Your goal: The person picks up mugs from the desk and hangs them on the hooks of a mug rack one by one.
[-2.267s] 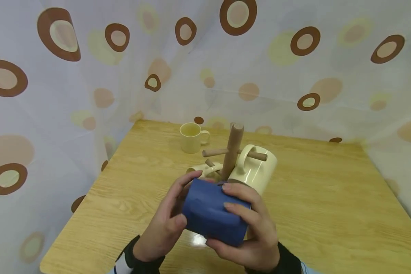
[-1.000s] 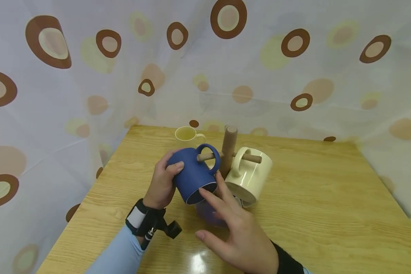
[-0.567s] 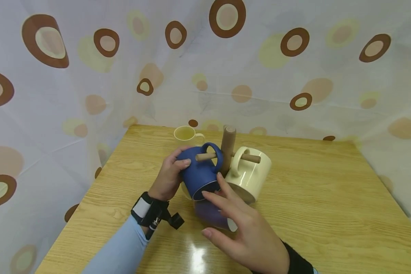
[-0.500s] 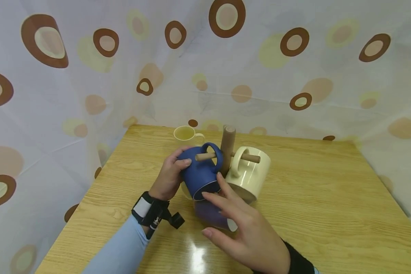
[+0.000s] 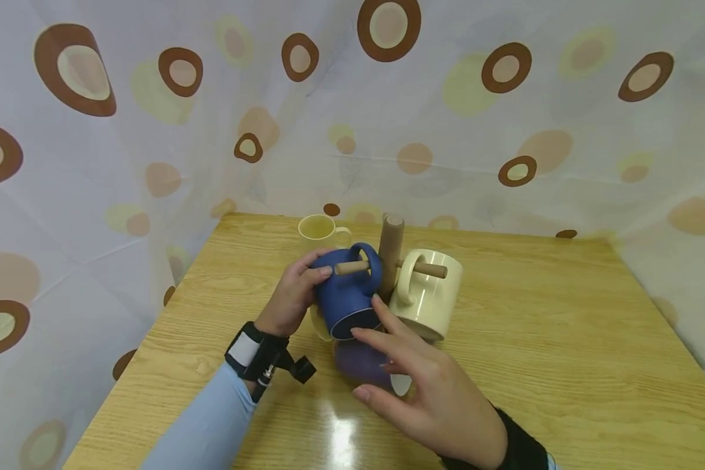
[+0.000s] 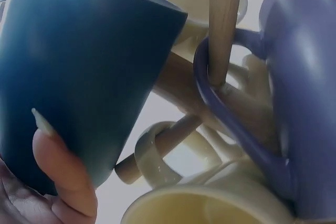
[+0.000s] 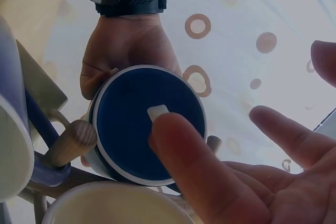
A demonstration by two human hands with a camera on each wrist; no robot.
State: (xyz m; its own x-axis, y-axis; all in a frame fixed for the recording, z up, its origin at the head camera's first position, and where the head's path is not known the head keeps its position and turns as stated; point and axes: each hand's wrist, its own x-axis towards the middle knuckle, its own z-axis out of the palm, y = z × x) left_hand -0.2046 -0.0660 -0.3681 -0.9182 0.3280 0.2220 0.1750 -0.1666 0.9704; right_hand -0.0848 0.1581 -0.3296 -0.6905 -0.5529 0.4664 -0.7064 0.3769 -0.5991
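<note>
My left hand [image 5: 290, 294] grips the side of a blue mug [image 5: 343, 297], whose handle loops round a peg of a wooden mug tree [image 5: 391, 245]. The mug hangs tilted, base toward me. Below it my right hand [image 5: 435, 385] has its fingers spread, the fingertips at the mug's base and lower handle; whether they press cannot be told. In the right wrist view one finger lies in front of the blue base [image 7: 126, 135]. A cream mug [image 5: 429, 297] hangs on the right peg. A purple mug [image 6: 310, 87] hangs by its handle lower down, partly hidden by my right hand in the head view.
Behind the tree, at the back left, a pale yellow mug [image 5: 317, 232] stands upright on the wooden table [image 5: 564, 339]. Another cream mug [image 6: 194, 208] hangs low on the tree in the left wrist view. A spotted curtain [image 5: 476, 163] closes off the back and sides.
Both hands held the blue mug before the tree; its handle has since gone over the peg. My right hand has let go. Lately the mug has shifted slightly right, toward the post.
</note>
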